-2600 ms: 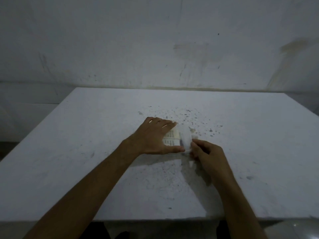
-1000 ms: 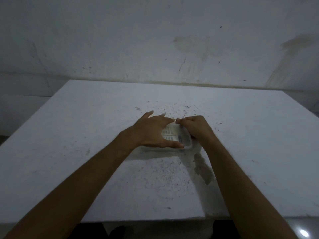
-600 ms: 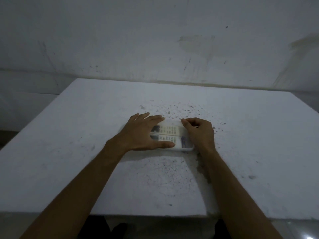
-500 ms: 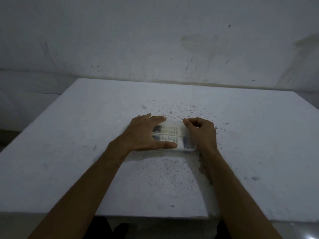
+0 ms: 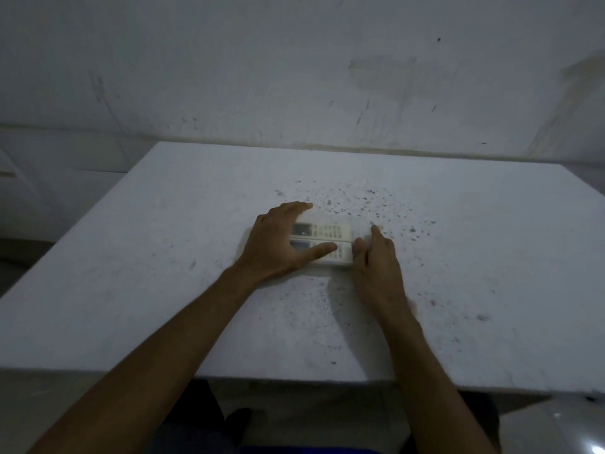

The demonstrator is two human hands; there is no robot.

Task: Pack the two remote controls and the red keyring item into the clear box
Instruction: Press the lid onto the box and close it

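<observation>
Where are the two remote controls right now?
In the head view, the two remote controls lie side by side mid-table, between the left hand and the right hand.

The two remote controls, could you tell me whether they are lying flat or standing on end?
Flat: both remote controls lie side by side, buttons up, between the left hand and right hand.

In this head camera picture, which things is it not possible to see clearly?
- Red keyring item: not visible anywhere in the head view.
- Clear box: walls barely show; the left hand covers its left end.
- Remote controls: button labels too small.
- Right hand: blurred, grip unclear.
</observation>
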